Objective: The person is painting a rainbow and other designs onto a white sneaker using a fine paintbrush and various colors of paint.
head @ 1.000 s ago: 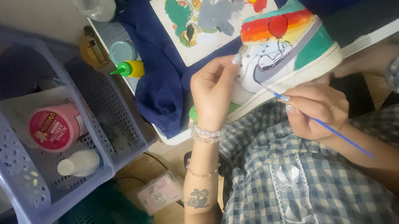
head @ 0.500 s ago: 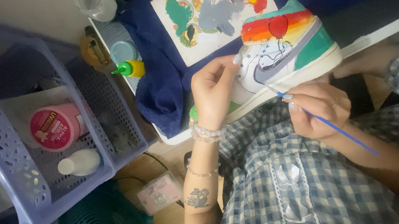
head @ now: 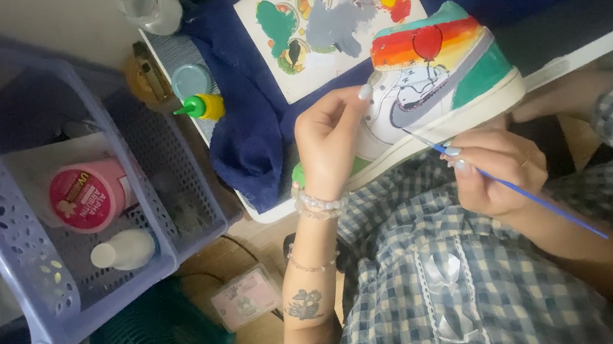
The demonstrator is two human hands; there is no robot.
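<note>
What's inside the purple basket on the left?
In the purple basket: a pink jar on its side and a white bottle. The basket's wall hides anything deeper or further left.

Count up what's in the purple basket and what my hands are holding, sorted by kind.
Bottles in the purple basket: 2, a pink one and a white one
Shoes: 1, the painted sneaker in the left hand
Brushes: 1, a blue paintbrush in the right hand
Total: 4

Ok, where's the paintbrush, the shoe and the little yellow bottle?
Paintbrush (head: 531, 198), head view, on its blue handle.
Shoe (head: 479, 74), head view, on its green heel side.
Yellow bottle (head: 209, 107), head view, on its yellow body beside the green cap.
</note>
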